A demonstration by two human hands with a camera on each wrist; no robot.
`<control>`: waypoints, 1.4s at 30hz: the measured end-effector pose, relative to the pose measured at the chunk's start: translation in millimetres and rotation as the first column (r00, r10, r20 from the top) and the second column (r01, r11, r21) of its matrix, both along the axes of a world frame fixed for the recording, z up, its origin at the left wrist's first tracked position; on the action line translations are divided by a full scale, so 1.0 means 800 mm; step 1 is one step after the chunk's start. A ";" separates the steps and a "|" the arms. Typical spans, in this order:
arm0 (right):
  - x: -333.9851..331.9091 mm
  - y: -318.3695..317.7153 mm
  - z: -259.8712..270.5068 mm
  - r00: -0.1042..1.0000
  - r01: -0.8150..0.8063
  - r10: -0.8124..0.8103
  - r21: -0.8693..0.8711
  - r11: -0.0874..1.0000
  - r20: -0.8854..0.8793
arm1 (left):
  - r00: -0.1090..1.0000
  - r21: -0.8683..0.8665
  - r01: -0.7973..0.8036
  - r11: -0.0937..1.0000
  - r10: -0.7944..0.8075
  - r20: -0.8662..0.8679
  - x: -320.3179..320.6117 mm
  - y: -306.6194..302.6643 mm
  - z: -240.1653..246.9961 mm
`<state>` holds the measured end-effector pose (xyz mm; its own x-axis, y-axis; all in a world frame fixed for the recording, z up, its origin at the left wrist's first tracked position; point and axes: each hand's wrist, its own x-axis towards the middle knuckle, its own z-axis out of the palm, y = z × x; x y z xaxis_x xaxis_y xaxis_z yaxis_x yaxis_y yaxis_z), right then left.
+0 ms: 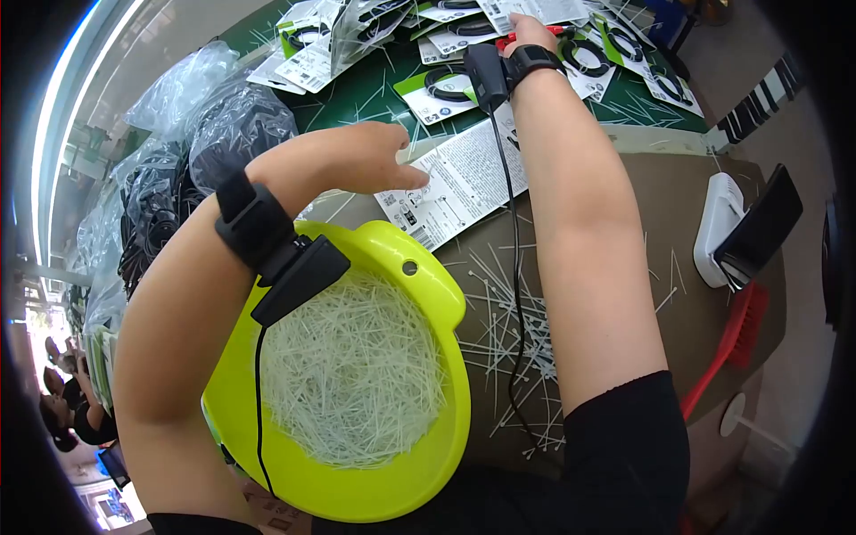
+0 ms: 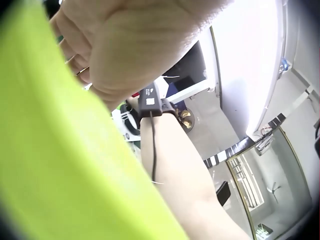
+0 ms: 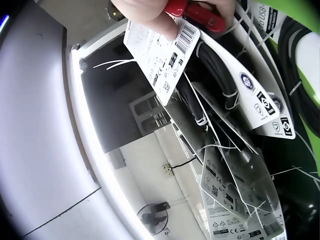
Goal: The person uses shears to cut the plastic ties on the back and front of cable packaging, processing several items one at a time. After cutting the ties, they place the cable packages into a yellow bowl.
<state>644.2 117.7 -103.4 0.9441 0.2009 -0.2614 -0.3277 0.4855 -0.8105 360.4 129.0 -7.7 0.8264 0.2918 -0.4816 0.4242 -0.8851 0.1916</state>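
Observation:
My left hand (image 1: pixel 357 159) reaches over the yellow-green basin (image 1: pixel 446 406), its thumb overlapping the edge of a printed white card (image 1: pixel 459 183) in the head view. No object shows in this hand, and in the left wrist view the palm (image 2: pixel 135 45) hides part of the fingers. At the far side, my right hand (image 1: pixel 532 37) holds a red-handled tool (image 3: pixel 212 20) whose working end is hidden. Its thumb presses on a white barcoded card (image 3: pixel 162 55). Black coiled cables on cards (image 1: pixel 584 58) lie close around it.
Loose white cable ties (image 1: pixel 366 383) fill the basin, and more ties (image 1: pixel 522 330) are scattered on the brown surface. Plastic bags (image 1: pixel 236 116) sit at the left. A phone (image 1: pixel 758 227) on a white stand and a red brush (image 1: pixel 736 334) are at the right.

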 end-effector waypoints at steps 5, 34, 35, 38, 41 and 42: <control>-0.007 0.003 -0.008 0.999 0.027 -0.027 0.026 0.999 -0.021 | 0.987 -0.127 -0.032 0.991 0.012 -0.158 0.010 -0.001 -0.019; -0.236 -0.231 0.143 0.959 -0.278 0.196 0.532 0.800 0.206 | 0.299 -0.965 0.143 0.222 0.920 0.256 -0.335 -0.025 0.097; -0.257 -0.240 0.148 0.943 -0.324 0.222 0.524 0.787 0.250 | 0.255 -0.967 0.197 0.163 0.944 0.211 -0.352 -0.029 0.090; -0.316 -0.269 0.153 0.888 -0.449 0.358 0.380 0.809 0.289 | 0.169 -0.952 0.295 0.082 0.976 0.136 -0.396 -0.044 0.076; -0.374 -0.291 0.148 0.807 -0.572 0.504 0.196 0.797 0.308 | 0.101 -0.925 0.378 0.042 0.991 0.086 -0.426 -0.069 0.061; -0.391 -0.297 0.146 0.759 -0.623 0.570 0.093 0.777 0.315 | 0.108 -0.915 0.401 0.040 0.990 0.090 -0.433 -0.079 0.055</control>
<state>331.6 -119.8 13.6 0.6414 0.7641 0.0696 -0.3954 0.4069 -0.8234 14.2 66.0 36.6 0.6440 0.7650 -0.0034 -0.4833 0.4104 0.7733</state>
